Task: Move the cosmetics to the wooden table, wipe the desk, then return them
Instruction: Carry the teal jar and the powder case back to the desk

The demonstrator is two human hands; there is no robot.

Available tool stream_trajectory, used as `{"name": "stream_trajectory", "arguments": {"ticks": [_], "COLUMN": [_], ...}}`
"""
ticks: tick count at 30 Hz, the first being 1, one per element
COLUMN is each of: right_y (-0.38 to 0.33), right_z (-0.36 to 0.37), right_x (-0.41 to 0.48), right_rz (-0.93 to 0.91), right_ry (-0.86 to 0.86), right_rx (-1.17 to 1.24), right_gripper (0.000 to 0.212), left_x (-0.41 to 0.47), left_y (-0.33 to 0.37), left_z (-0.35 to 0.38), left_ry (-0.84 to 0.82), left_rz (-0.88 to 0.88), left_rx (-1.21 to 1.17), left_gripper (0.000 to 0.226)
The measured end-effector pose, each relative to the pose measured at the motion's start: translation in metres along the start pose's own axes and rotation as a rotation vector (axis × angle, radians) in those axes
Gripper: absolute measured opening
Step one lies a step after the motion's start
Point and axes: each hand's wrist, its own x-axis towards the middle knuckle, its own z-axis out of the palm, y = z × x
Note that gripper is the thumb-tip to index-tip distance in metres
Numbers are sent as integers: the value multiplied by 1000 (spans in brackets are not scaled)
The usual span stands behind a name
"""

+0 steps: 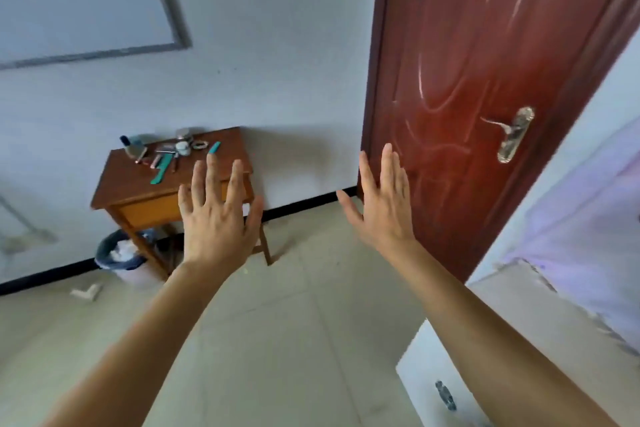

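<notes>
Fingers [212, 172] of the left hand [218, 218] are spread straight and hold nothing. The right hand [382, 208] is equally flat and empty, and both are raised ahead of the person. Beyond them the cosmetics [166, 151] lie crowded toward the back of the wooden table [135, 191] by the wall, with a green comb [162, 172] nearer the middle and a bin [119, 255] underneath. The likely risk is that grabbing too many at once from that cluster could send slim tubes rolling off the edge, perhaps into the bin.
</notes>
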Motion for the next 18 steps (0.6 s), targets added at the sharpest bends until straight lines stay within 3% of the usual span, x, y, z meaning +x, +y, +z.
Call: {"name": "stream_trajectory", "arguments": {"ticks": [8,18], "right_y": [-185,-266], "right_z": [111,275], "right_x": [79,225], "right_rz": [-250,-309], "right_ry": [-151,-201], "right_rx": [156,223], "right_gripper": [78,79], "left_x": [23,168], "left_y": [-178,-311], "left_z": [6,103], "left_ry": [-19,-150], "left_rz": [-243,-273], "left_rx": [77,66], "left_gripper": [69,70]}}
